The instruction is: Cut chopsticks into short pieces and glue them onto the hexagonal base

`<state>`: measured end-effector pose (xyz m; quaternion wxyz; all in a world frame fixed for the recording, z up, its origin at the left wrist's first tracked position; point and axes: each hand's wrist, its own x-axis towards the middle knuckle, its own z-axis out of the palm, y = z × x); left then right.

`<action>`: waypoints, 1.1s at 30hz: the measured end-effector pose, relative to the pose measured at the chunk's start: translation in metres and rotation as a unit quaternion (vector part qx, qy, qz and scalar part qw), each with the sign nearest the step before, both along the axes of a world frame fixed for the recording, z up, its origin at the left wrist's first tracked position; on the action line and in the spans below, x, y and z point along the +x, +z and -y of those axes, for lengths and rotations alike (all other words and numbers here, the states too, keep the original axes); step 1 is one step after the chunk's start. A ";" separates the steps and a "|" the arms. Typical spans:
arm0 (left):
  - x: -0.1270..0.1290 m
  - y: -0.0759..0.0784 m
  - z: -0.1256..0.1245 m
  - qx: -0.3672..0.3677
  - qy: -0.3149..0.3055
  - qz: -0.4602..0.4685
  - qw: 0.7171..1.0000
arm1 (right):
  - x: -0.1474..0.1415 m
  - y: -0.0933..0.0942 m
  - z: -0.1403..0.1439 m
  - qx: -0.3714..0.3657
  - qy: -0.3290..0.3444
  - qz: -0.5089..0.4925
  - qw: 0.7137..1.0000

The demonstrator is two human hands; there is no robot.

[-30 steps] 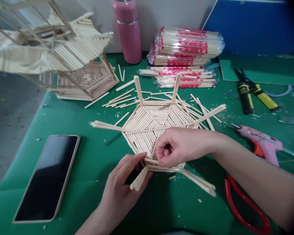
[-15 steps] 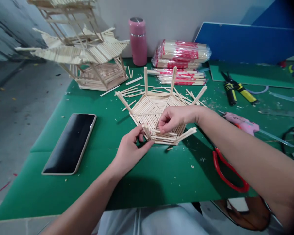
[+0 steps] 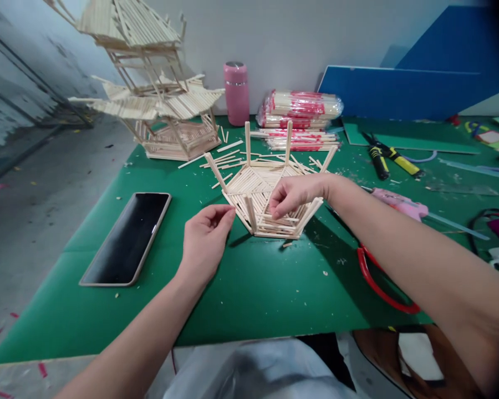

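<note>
Found on the green desk: hexagonal stick frame with six posts. Pinched in the right grip, over the frame's near side: short stick. Noted just left of it: left grip, fingertips pressed together, contents indiscernible.

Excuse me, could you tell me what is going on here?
A person's right hand appears to pinch a thin stick over the near side of a hexagonal stick frame. Their left hand is beside the frame's left edge; contact is unclear. Posts rise at the frame's corners; a taller stick model stands behind on the left.
</note>
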<state>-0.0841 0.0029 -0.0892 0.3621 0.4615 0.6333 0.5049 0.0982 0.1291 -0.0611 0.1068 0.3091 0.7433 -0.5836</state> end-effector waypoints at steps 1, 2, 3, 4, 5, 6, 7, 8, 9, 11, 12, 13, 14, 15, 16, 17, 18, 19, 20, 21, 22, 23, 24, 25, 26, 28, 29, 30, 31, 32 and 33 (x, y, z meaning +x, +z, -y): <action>0.000 0.001 0.000 -0.002 0.004 -0.009 1.000 | 0.000 0.000 0.000 -0.001 -0.001 -0.001 1.000; 0.000 0.002 0.000 -0.003 0.003 -0.017 1.000 | 0.000 0.001 0.001 -0.001 -0.002 -0.002 1.000; 0.000 0.003 0.000 -0.002 -0.001 -0.023 1.000 | 0.000 0.001 0.002 -0.002 -0.003 -0.003 1.000; 0.000 0.003 0.000 0.000 -0.006 -0.028 1.000 | 0.000 0.001 0.003 -0.002 -0.004 -0.005 1.000; 0.000 0.002 0.000 0.002 -0.010 -0.035 0.999 | 0.000 0.002 0.004 -0.002 -0.004 -0.006 1.000; 0.000 0.002 0.001 0.005 -0.014 -0.042 0.999 | 0.001 0.002 0.005 0.000 -0.005 -0.008 1.000; 0.000 0.001 0.001 0.007 -0.018 -0.048 0.999 | 0.001 0.002 0.006 0.002 -0.006 -0.011 1.000; -0.001 0.000 0.001 0.009 -0.023 -0.054 0.998 | 0.002 0.001 0.006 0.005 -0.008 -0.013 1.000; -0.001 0.000 0.002 0.011 -0.030 -0.059 0.998 | 0.002 0.001 0.006 0.009 -0.009 -0.015 1.000; -0.002 0.000 0.003 0.012 -0.047 -0.067 0.997 | 0.003 -0.002 0.006 0.018 -0.010 -0.018 1.000; -0.002 0.000 0.004 0.013 -0.057 -0.072 0.996 | 0.004 -0.003 0.006 0.023 -0.010 -0.018 1.000; -0.003 0.001 0.005 0.014 -0.067 -0.077 0.995 | 0.004 -0.003 0.006 0.029 -0.009 -0.017 0.999; -0.003 0.001 0.007 0.016 -0.077 -0.082 0.994 | 0.004 -0.004 0.006 0.036 -0.007 -0.014 0.999; -0.004 0.002 0.008 0.018 -0.086 -0.088 0.992 | 0.004 -0.004 0.005 0.043 -0.005 -0.010 0.999; -0.005 0.002 0.009 0.021 -0.094 -0.093 0.991 | 0.004 -0.004 0.006 0.051 -0.001 -0.005 0.999; -0.005 0.002 0.010 0.024 -0.101 -0.098 0.990 | 0.004 -0.004 0.006 0.059 0.005 0.002 0.998; -0.006 0.001 0.010 0.026 -0.106 -0.103 0.989 | 0.004 -0.003 0.006 0.065 0.012 0.011 0.998; -0.006 0.001 0.010 0.029 -0.110 -0.108 0.988 | 0.004 -0.003 0.007 0.070 0.020 0.021 0.997; -0.006 0.001 0.010 0.033 -0.114 -0.113 0.987 | 0.004 -0.002 0.007 0.075 0.028 0.030 0.996; -0.006 0.001 0.009 0.036 -0.118 -0.118 0.985 | 0.004 -0.002 0.007 0.078 0.035 0.038 0.996; -0.005 0.001 0.008 0.040 -0.123 -0.123 0.984 | 0.004 -0.002 0.008 0.081 0.041 0.045 0.995; -0.004 0.001 0.007 0.042 -0.128 -0.129 0.982 | 0.004 -0.002 0.008 0.084 0.045 0.050 0.994; -0.003 0.001 0.006 0.043 -0.136 -0.135 0.981 | 0.004 -0.002 0.008 0.085 0.048 0.054 0.994; -0.002 0.002 0.005 0.043 -0.144 -0.142 0.978 | 0.004 -0.002 0.008 0.086 0.049 0.058 0.993; -0.001 0.002 0.004 0.042 -0.151 -0.149 0.976 | 0.003 -0.002 0.007 0.086 0.050 0.060 0.993; 0.001 0.003 0.003 0.039 -0.163 -0.163 0.972 | 0.003 -0.003 0.006 0.086 0.050 0.062 0.993; 0.002 0.003 0.002 0.039 -0.167 -0.170 0.970 | 0.003 -0.004 0.006 0.085 0.050 0.061 0.993; 0.002 0.004 0.002 0.038 -0.171 -0.177 0.968 | 0.004 -0.004 0.005 0.084 0.049 0.059 0.993; 0.003 0.004 0.001 0.037 -0.175 -0.185 0.966 | 0.004 -0.005 0.005 0.083 0.049 0.056 0.994; 0.004 0.004 0.001 0.036 -0.180 -0.192 0.964 | 0.004 -0.006 0.004 0.082 0.049 0.053 0.994; 0.004 0.004 0.000 0.036 -0.185 -0.200 0.962 | 0.005 -0.006 0.003 0.081 0.049 0.050 0.994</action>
